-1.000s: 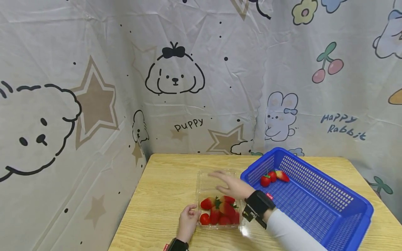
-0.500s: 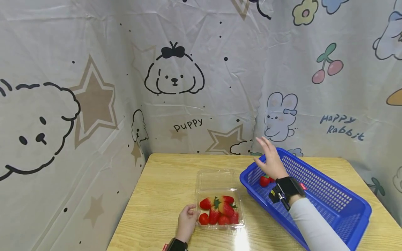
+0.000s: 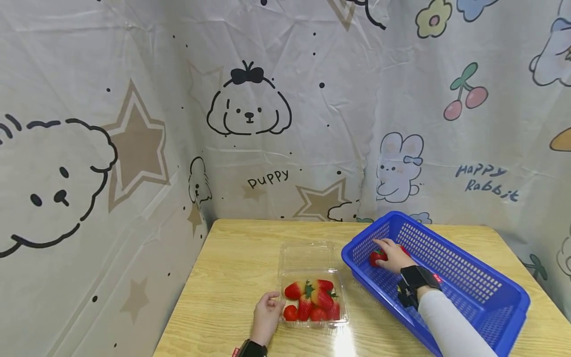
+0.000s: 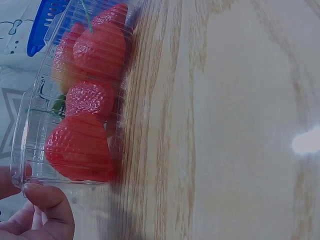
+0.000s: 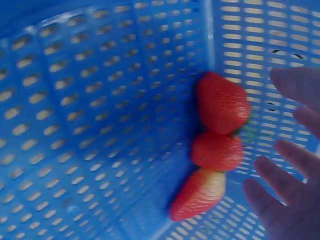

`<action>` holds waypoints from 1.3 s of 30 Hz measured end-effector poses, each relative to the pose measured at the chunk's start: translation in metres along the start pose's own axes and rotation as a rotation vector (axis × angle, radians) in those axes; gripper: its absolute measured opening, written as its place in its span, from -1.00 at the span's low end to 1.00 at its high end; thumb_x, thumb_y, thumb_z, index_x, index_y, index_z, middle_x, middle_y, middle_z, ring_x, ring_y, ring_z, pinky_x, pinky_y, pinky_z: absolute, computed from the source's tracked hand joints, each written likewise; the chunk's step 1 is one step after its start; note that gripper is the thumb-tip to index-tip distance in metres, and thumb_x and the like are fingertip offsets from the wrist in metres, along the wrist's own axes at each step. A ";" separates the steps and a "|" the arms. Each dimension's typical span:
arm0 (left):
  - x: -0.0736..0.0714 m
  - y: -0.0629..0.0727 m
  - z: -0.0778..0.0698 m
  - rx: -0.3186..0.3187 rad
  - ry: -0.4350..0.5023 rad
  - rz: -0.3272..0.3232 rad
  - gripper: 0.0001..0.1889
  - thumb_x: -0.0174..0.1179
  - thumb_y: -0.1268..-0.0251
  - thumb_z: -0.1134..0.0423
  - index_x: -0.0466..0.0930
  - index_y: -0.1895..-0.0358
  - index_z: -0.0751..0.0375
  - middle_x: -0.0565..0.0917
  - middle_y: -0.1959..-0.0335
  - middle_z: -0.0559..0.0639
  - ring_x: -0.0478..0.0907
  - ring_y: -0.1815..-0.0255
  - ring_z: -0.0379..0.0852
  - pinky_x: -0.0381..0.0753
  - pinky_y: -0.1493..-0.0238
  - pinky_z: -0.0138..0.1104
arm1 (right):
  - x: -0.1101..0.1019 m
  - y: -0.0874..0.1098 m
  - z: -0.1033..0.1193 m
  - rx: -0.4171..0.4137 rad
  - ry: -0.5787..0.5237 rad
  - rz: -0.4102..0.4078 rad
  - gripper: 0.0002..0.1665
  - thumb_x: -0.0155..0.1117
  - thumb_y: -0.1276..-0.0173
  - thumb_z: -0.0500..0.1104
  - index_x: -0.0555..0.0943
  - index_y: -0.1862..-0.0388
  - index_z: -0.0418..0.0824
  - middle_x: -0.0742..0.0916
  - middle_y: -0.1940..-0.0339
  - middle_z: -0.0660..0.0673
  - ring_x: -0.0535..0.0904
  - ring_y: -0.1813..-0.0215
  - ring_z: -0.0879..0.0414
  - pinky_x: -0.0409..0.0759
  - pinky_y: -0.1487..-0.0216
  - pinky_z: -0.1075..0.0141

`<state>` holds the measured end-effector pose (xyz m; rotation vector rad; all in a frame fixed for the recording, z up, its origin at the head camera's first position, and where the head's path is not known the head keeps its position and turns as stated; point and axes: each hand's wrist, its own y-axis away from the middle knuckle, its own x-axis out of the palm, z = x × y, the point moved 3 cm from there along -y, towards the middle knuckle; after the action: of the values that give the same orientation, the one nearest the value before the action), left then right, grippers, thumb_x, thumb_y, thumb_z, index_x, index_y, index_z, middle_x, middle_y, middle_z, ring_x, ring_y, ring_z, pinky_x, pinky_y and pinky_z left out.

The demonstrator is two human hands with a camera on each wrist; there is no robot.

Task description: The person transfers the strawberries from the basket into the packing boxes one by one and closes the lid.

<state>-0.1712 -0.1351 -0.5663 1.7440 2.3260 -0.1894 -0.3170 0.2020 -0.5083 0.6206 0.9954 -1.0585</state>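
At the left edge of a clear plastic clamshell box [image 3: 307,256], my left hand [image 3: 267,317] pinches the rim between thumb and finger. Red strawberries [image 3: 321,298] fill the box, and its lid is folded back. My right hand [image 3: 393,257] is down inside the blue plastic basket [image 3: 482,302], over its far left corner. Three items lie there against the wall: a large strawberry [image 5: 222,102], a smaller strawberry [image 5: 217,151] and a pale-topped strawberry [image 5: 199,195]. In the right wrist view the fingers [image 5: 272,175] are spread beside them, apart from the fruit.
A light wooden table [image 3: 232,263] carries both containers, with the basket to the right of the box. Behind it hangs a printed cloth [image 3: 312,124]. The basket has raised perforated walls [image 3: 450,258].
My right hand has moved right from above the strawberry box, rising over the basket's far edge, then lowered into the basket. My left hand has stayed at the box rim.
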 end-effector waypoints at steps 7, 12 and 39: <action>0.000 -0.001 0.002 -0.005 0.014 0.002 -0.70 0.21 -0.10 0.40 0.47 0.10 0.51 0.44 0.52 0.00 0.37 0.55 -0.22 0.40 0.54 -0.44 | 0.020 -0.002 -0.013 0.028 0.039 0.134 -0.33 0.30 -0.10 -0.28 0.35 -0.20 -0.43 0.33 -0.17 -0.54 0.37 -0.10 -0.43 0.38 -0.04 -0.18; 0.000 -0.001 0.003 -0.009 0.009 -0.001 -0.70 0.21 -0.09 0.41 0.47 0.11 0.51 0.44 0.53 0.00 0.36 0.55 -0.22 0.39 0.54 -0.45 | 0.031 -0.003 -0.017 0.029 0.038 0.126 -0.39 0.33 -0.06 -0.29 0.43 -0.12 -0.44 0.41 -0.07 -0.52 0.44 -0.03 -0.37 0.40 -0.02 -0.14; 0.001 -0.001 0.003 -0.027 0.011 0.007 -0.71 0.20 -0.12 0.40 0.47 0.10 0.49 0.40 0.52 -0.01 0.34 0.56 -0.23 0.38 0.54 -0.44 | -0.034 -0.002 0.028 -0.071 -0.066 0.147 -0.56 0.29 -0.13 -0.21 0.54 0.04 -0.43 0.63 0.30 -0.20 0.50 0.33 0.06 0.52 0.36 0.24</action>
<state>-0.1721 -0.1352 -0.5695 1.7444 2.3193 -0.1465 -0.3136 0.1924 -0.4657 0.5879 0.9120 -0.9044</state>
